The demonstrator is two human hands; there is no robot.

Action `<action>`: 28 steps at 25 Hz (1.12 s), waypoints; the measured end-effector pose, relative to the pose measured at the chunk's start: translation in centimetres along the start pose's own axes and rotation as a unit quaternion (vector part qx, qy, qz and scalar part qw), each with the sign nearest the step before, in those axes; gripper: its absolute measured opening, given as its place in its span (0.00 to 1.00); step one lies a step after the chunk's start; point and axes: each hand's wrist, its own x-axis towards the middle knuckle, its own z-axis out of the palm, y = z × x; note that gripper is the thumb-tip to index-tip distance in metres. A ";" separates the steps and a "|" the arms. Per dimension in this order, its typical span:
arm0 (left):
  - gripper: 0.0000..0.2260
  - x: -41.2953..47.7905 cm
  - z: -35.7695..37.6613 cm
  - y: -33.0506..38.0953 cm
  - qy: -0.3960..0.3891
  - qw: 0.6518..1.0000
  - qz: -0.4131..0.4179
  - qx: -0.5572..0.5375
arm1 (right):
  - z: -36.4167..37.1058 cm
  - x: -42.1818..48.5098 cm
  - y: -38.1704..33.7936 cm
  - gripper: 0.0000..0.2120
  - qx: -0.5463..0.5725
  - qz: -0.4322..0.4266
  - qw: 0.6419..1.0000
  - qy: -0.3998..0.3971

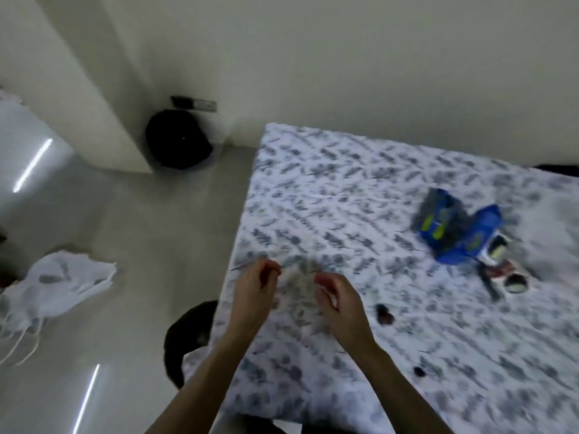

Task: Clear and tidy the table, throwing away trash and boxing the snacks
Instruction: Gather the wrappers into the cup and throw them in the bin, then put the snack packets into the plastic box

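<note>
Both hands hover over the near left part of the surface (313, 189), which is covered by a white cloth with a grey leaf print. The left hand (255, 288) and the right hand (340, 300) have their fingers curled inward, thumb meeting fingertips as if pinching; motion blur hides whether anything is held between them. Far to the right lie blue snack packets (454, 230), bunched together, with a small round lid-like item (515, 283) just beside them on the near side. Small dark bits (384, 314) lie near the right hand. On the floor to the left sits a white bag (62, 280), and a black bin (178, 139) stands by the far wall.
</note>
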 end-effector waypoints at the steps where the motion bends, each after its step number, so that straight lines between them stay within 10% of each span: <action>1: 0.07 0.0 2.5 2.0 -0.027 0.999 0.018 0.008 | -3.0 -0.4 1.5 0.14 0.006 0.005 0.999 0.032; 14: 0.08 3.0 28.5 16.0 -0.101 0.989 0.087 0.060 | -30.5 -2.2 15.6 0.12 -0.035 0.048 0.982 0.178; 28: 0.28 10.6 35.1 16.6 -0.141 0.916 0.147 0.346 | -28.4 10.0 12.4 0.41 -0.296 0.159 0.933 0.130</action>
